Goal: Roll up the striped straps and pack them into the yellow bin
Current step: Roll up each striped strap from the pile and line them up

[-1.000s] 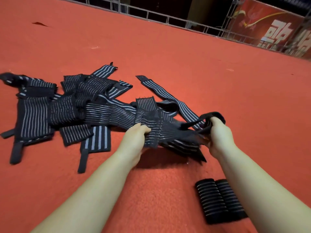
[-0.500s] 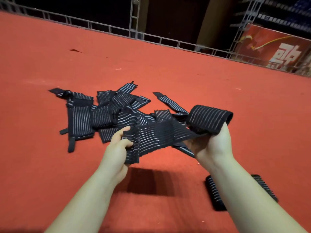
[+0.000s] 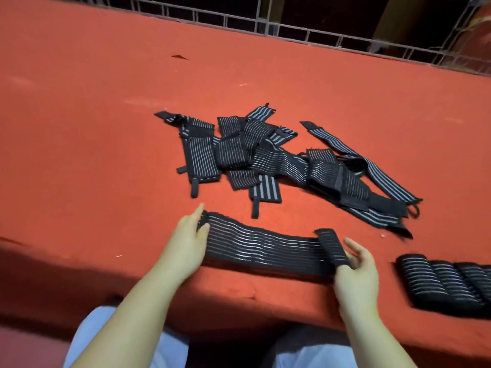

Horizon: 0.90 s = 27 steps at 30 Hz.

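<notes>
One black strap with thin white stripes (image 3: pixel 260 245) lies stretched flat near the front edge of the red table (image 3: pixel 106 128). My left hand (image 3: pixel 186 243) pinches its left end, thumb on top. My right hand (image 3: pixel 356 269) holds the right end, where the strap is turned over into a short roll (image 3: pixel 330 245). Behind it lies a loose pile of several unrolled striped straps (image 3: pixel 279 160). Two rolled straps (image 3: pixel 446 282) lie side by side at the right. No yellow bin is in view.
The table's front edge (image 3: pixel 239 301) runs just below my hands, with my knees in light trousers (image 3: pixel 106 341) under it. A metal truss rail (image 3: pixel 292 30) lines the far edge. Bare red surface spreads to the left of the pile.
The strap, held up in the air between both hands before, now lies flat on the table near the front edge. Both hands came down and toward me with it.
</notes>
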Motion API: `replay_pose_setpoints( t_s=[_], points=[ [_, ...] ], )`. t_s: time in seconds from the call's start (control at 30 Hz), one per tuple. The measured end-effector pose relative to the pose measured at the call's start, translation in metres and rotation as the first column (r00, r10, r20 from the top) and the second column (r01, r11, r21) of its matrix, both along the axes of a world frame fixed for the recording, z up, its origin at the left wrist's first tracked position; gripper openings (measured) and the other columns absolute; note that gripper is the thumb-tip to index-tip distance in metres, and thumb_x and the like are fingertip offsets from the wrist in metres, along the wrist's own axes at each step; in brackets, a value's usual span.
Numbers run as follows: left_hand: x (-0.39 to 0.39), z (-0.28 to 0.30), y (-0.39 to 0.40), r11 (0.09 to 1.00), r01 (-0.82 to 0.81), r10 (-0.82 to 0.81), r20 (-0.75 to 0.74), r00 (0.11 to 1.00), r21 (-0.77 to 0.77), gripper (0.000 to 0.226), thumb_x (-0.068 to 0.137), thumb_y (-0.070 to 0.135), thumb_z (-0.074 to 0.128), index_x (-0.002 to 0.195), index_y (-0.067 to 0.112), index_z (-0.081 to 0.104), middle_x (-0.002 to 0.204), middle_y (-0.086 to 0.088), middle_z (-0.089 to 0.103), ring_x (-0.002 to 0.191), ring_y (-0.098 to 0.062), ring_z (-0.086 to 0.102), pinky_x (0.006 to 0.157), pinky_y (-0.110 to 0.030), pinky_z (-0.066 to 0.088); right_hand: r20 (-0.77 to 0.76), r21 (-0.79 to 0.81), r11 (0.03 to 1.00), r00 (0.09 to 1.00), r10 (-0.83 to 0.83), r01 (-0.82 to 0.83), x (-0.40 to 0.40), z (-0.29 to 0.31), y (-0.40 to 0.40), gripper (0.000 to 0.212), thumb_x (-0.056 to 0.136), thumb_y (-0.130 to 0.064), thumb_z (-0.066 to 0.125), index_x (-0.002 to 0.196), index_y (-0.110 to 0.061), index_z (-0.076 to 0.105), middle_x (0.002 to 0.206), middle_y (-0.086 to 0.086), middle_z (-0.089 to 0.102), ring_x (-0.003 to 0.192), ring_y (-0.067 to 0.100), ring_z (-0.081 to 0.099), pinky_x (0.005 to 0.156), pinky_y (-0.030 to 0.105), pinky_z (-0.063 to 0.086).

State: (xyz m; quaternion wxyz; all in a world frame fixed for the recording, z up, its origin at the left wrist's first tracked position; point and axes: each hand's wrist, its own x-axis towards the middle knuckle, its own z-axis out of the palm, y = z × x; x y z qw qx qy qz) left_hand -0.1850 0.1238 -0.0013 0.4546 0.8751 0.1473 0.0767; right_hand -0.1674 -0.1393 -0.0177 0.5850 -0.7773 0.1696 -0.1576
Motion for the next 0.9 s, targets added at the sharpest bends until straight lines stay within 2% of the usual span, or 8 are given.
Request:
replay_pose_setpoints(
  t_s=[0.1,0.2,0.3,0.43,0.5,0.6,0.73,0.9],
  points=[
    [-0.003,-0.008,0.018,0.969,-0.123,0.124,0.009,0.992,0.213,0.044,0.098,0.019,0.043,0.141,0.012,0.041,0.124,-0.014,0.051,0.12,-0.031,0.045,0.101,-0.033,0.031,0.016,-0.193,0.98,0.999,-0.047,0.05,-0.005,0.003,-0.008,0.031,0.089,0.001,0.054,0.119,-0.005,0.057,0.114,0.015,0.062,0.108,0.03,0.058,0.09,0.026,0.041],
    [-0.002,-0.011,0.041,0.919,-0.3,0.292,0.071,0.954,0.256,0.034,0.095,0.019,0.051,0.127,0.01,0.059,0.111,-0.022,0.058,0.108,-0.04,0.052,0.094,-0.04,0.038,-0.001,-0.282,0.954,0.994,-0.106,0.101,-0.003,0.001,-0.013,0.032,0.09,0.001,0.052,0.121,-0.001,0.056,0.121,0.021,0.06,0.113,0.035,0.054,0.097,0.036,0.037],
    [0.0,-0.007,0.064,0.921,-0.286,0.299,-0.01,0.954,0.263,0.028,0.09,0.024,0.06,0.114,0.012,0.068,0.11,-0.019,0.066,0.106,-0.037,0.058,0.088,-0.038,0.042,-0.03,-0.326,0.939,0.992,-0.122,0.105,-0.002,0.002,-0.016,0.032,0.09,0.0,0.051,0.122,-0.003,0.055,0.121,0.022,0.06,0.113,0.037,0.054,0.097,0.039,0.037],
    [0.003,-0.011,0.066,0.855,-0.305,0.362,-0.061,0.93,0.42,0.052,0.082,0.032,0.069,0.13,0.018,0.054,0.126,-0.013,0.056,0.119,-0.034,0.047,0.098,-0.04,0.034,-0.059,-0.363,0.929,0.994,-0.095,0.068,0.001,0.003,-0.009,0.034,0.091,-0.002,0.049,0.125,-0.007,0.053,0.121,0.022,0.06,0.112,0.038,0.054,0.094,0.039,0.038],
    [0.002,-0.009,0.052,0.816,-0.335,0.37,0.018,0.929,0.471,0.062,0.081,0.03,0.069,0.137,0.018,0.045,0.133,-0.012,0.047,0.124,-0.033,0.037,0.101,-0.042,0.027,-0.059,-0.371,0.927,0.995,-0.08,0.053,0.001,0.003,-0.006,0.035,0.091,-0.002,0.049,0.126,-0.008,0.052,0.121,0.021,0.06,0.111,0.038,0.055,0.093,0.039,0.039],
    [0.003,-0.003,0.009,0.88,-0.141,0.087,0.137,0.987,0.453,0.052,0.084,0.029,0.064,0.132,0.017,0.049,0.132,-0.007,0.048,0.124,-0.028,0.039,0.102,-0.039,0.029,-0.064,-0.364,0.93,0.995,-0.079,0.05,0.001,0.003,-0.005,0.035,0.091,-0.003,0.048,0.126,-0.01,0.052,0.121,0.019,0.061,0.111,0.037,0.055,0.091,0.038,0.039],
    [0.009,-0.004,-0.054,0.849,0.345,-0.382,0.014,0.924,0.401,0.043,0.09,0.041,0.053,0.13,0.025,0.049,0.13,0.005,0.045,0.125,-0.016,0.036,0.108,-0.032,0.024,-0.071,-0.341,0.937,0.992,-0.101,0.071,0.0,0.005,-0.01,0.035,0.091,-0.002,0.048,0.125,-0.009,0.052,0.12,0.019,0.061,0.111,0.035,0.055,0.092,0.037,0.039],
    [0.02,-0.015,-0.085,0.785,0.431,-0.464,-0.038,0.885,0.445,0.04,0.09,0.044,0.053,0.127,0.029,0.051,0.128,0.011,0.044,0.125,-0.011,0.033,0.108,-0.03,0.019,-0.068,-0.358,0.926,0.985,-0.157,0.122,-0.006,0.009,-0.033,0.036,0.091,-0.001,0.05,0.125,-0.009,0.053,0.118,0.019,0.062,0.108,0.035,0.056,0.088,0.035,0.039]
  ],
)
